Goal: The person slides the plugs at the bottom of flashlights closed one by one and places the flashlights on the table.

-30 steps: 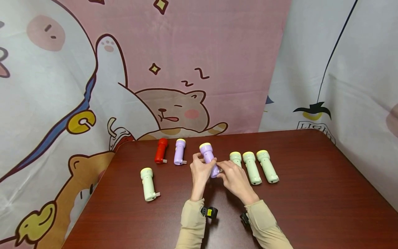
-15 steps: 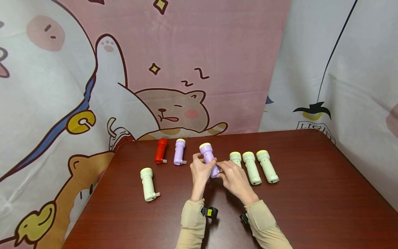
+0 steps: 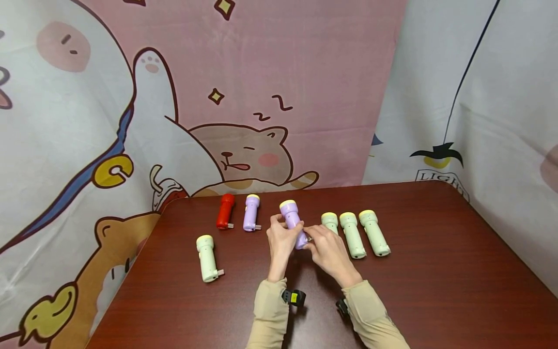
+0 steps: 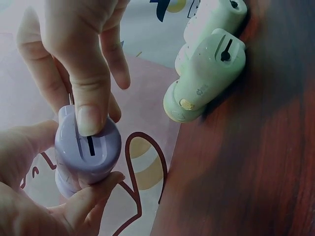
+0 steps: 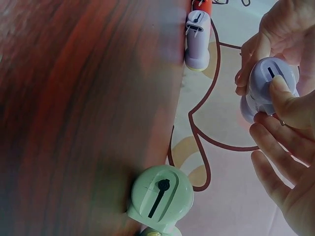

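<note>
Above the middle of the table, my left hand (image 3: 281,240) grips the body of a purple flashlight (image 3: 289,208), its yellow-rimmed head tilted away. My right hand (image 3: 330,249) pinches the tail end. In the left wrist view, a right-hand fingertip (image 4: 90,120) presses on the slotted end cap (image 4: 98,147), beside a narrow black slot. A bit of metal prong (image 3: 309,238) shows at the tail next to the right fingers. The right wrist view has the right thumb on the cap and the other fingers below the tail. Part of the body is hidden by the hands.
Three pale green flashlights lie to the right; the nearest one (image 3: 330,220) is partly behind the right hand, next to another (image 3: 353,236). On the left are a red flashlight (image 3: 225,212), a purple one (image 3: 251,213) and a pale green one (image 3: 207,259), each with prongs sticking out.
Almost nothing differs: both hands keep their hold on the purple flashlight in the same place, and the head view has shifted very slightly.
</note>
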